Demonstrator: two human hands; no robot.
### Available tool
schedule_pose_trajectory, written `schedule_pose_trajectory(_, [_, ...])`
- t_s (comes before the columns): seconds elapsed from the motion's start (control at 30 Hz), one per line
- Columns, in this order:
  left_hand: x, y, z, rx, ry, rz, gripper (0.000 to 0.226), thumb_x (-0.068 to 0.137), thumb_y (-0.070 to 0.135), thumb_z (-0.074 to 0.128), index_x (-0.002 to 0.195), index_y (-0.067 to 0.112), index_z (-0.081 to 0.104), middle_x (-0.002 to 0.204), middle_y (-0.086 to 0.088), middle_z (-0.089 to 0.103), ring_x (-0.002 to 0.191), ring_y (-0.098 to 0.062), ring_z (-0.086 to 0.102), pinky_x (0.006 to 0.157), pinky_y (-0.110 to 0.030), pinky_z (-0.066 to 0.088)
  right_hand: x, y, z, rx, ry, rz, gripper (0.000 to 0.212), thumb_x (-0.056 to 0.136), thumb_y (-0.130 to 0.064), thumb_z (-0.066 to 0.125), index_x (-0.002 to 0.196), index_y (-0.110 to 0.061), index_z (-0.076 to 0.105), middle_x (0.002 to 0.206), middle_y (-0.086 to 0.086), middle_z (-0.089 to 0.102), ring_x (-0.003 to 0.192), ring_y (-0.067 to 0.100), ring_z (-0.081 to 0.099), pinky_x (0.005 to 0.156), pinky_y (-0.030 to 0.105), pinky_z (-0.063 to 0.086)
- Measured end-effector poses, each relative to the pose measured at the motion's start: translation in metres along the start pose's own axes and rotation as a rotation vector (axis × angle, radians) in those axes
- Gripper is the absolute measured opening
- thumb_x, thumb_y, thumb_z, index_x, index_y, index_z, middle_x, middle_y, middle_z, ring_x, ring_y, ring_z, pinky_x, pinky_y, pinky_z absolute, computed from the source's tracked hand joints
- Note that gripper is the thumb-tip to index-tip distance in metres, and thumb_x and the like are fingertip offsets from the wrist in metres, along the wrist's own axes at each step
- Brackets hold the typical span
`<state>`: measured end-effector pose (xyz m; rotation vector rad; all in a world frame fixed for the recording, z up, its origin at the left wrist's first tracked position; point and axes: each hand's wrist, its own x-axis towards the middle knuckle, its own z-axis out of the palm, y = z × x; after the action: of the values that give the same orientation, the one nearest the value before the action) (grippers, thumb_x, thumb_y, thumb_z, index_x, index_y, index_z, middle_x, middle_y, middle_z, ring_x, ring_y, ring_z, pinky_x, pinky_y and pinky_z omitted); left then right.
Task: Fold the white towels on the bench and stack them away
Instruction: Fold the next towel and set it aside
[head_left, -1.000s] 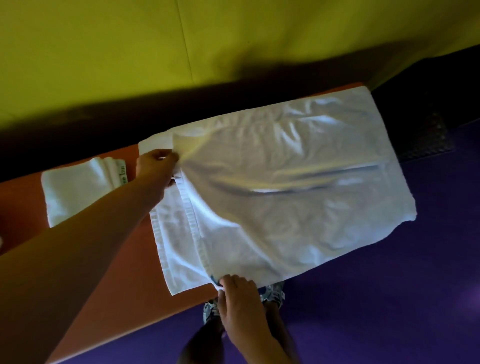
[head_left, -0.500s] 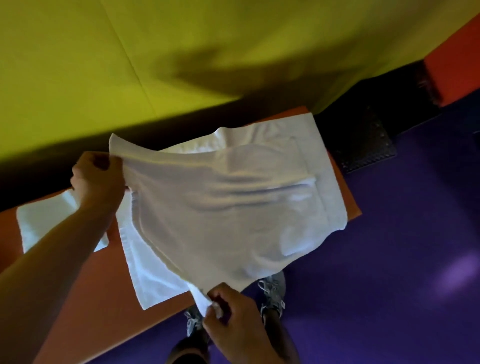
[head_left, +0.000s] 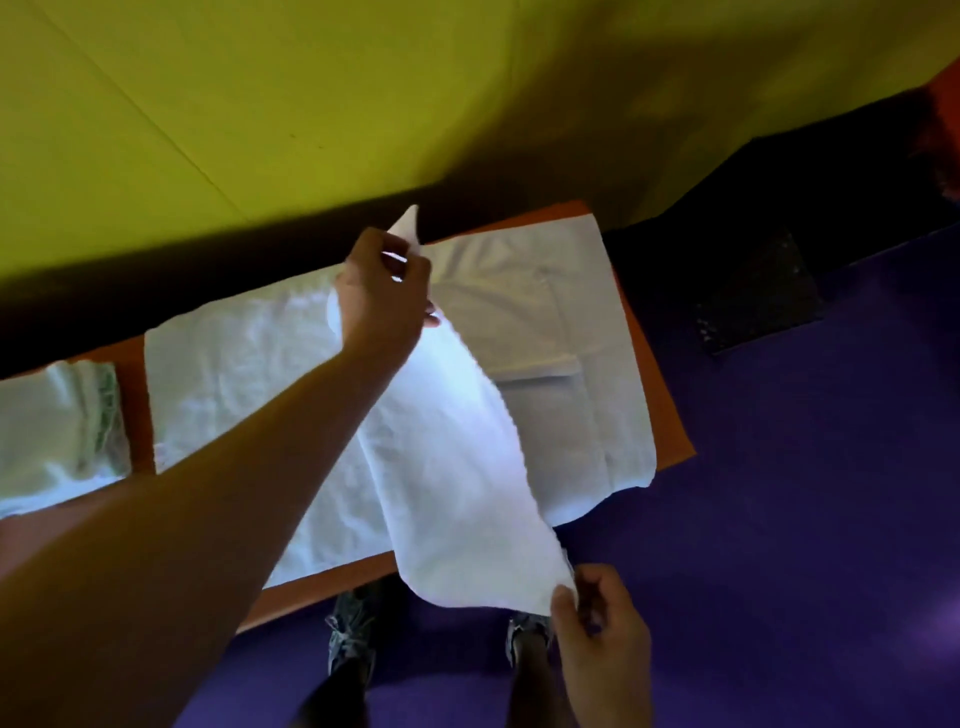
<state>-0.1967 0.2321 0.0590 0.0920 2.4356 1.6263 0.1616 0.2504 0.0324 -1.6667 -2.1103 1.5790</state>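
Note:
A large white towel (head_left: 452, 457) lies across the orange bench (head_left: 670, 415), one end lifted and carried over the rest. My left hand (head_left: 384, 291) pinches the far corner of that lifted end above the bench's back edge. My right hand (head_left: 597, 634) grips the near corner, off the bench's front edge above the floor. The flap hangs stretched between both hands. The towel's right part (head_left: 587, 364) rests flat on the bench with a fold line across it. A folded white towel (head_left: 57, 436) sits at the left end of the bench.
A yellow-green wall (head_left: 260, 104) rises behind the bench. Purple floor (head_left: 779, 519) lies in front and to the right, with a dark mat (head_left: 758, 296) near the wall. My shoes (head_left: 353, 634) stand below the bench's front edge.
Both hands have carried the lifted towel end to the right over the rest of the towel. More of the flat towel shows on the left.

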Motion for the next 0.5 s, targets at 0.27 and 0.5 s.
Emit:
schedule_pose_trajectory(0.27, [-0.017, 0.0, 0.111, 0.153, -0.068, 0.002, 0.008, 0.091, 0.017, 0.056, 0.086, 0.021, 0.051, 0.056, 0.002, 0.063, 0.042, -0.018, 0.066, 0.057, -0.041, 0.06, 0.073, 0.058, -0.036, -0.118, -0.124, 0.049, 0.016, 0.091, -0.022, 0.066, 0.085, -0.033, 0.056, 0.067, -0.009, 0.064, 0.058, 0.005, 0.058, 0.053, 0.025, 0.044])
schedule_pose_trajectory(0.5, [-0.051, -0.046, 0.118, 0.326, -0.138, -0.05, 0.028, 0.093, 0.028, 0.067, 0.117, 0.014, 0.06, 0.089, -0.001, 0.065, 0.081, -0.024, 0.066, 0.073, -0.043, 0.059, 0.126, 0.087, -0.031, -0.304, -0.181, 0.06, 0.006, 0.097, -0.028, 0.058, 0.094, -0.029, 0.053, 0.076, -0.011, 0.065, 0.068, 0.009, 0.061, 0.053, 0.033, 0.046])
